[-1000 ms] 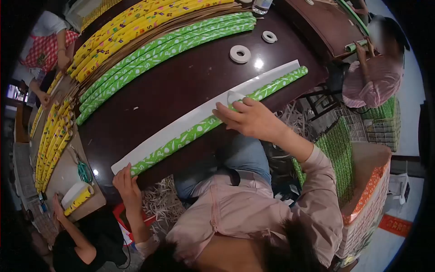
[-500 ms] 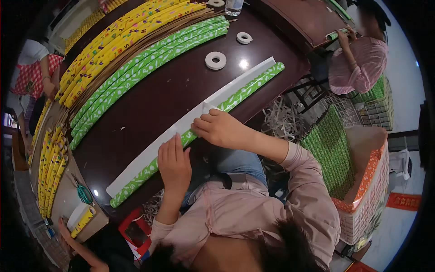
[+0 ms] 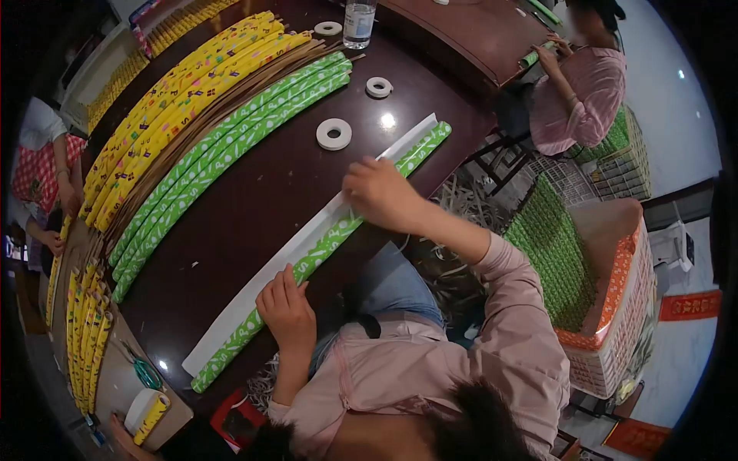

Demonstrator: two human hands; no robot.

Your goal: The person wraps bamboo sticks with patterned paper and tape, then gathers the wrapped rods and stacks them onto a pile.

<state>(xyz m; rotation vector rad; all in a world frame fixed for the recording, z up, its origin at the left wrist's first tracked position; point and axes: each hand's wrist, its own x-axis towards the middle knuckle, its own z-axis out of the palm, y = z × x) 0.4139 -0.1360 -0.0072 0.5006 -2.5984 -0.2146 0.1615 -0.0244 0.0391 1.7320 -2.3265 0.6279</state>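
A partly rolled green patterned sheet point(image 3: 314, 260) lies diagonally along the table's near edge, with its white underside point(image 3: 254, 296) showing as a strip on the far side. My left hand point(image 3: 287, 309) rests on the lower left half of the roll, fingers extended over it. Above the middle of the roll is my right hand point(image 3: 378, 192), its fingers curled together; what they hold, if anything, is hidden. Beyond the roll, two white tape rings, one larger point(image 3: 334, 134) and one smaller point(image 3: 379, 87), lie on the dark table point(image 3: 231, 223).
Finished green rolls point(image 3: 223, 161) and yellow rolls point(image 3: 169, 115) lie at the far left. A water bottle point(image 3: 359, 24) stands at the back. Teal-handled scissors point(image 3: 144, 370) lie at lower left. A lined basket point(image 3: 615, 307) is on my right. Co-workers sit or stand at both sides.
My left hand moved from the roll's lower end toward its middle, then stayed on the lower half. My right hand has lifted and its fingers have closed. The view has shifted.
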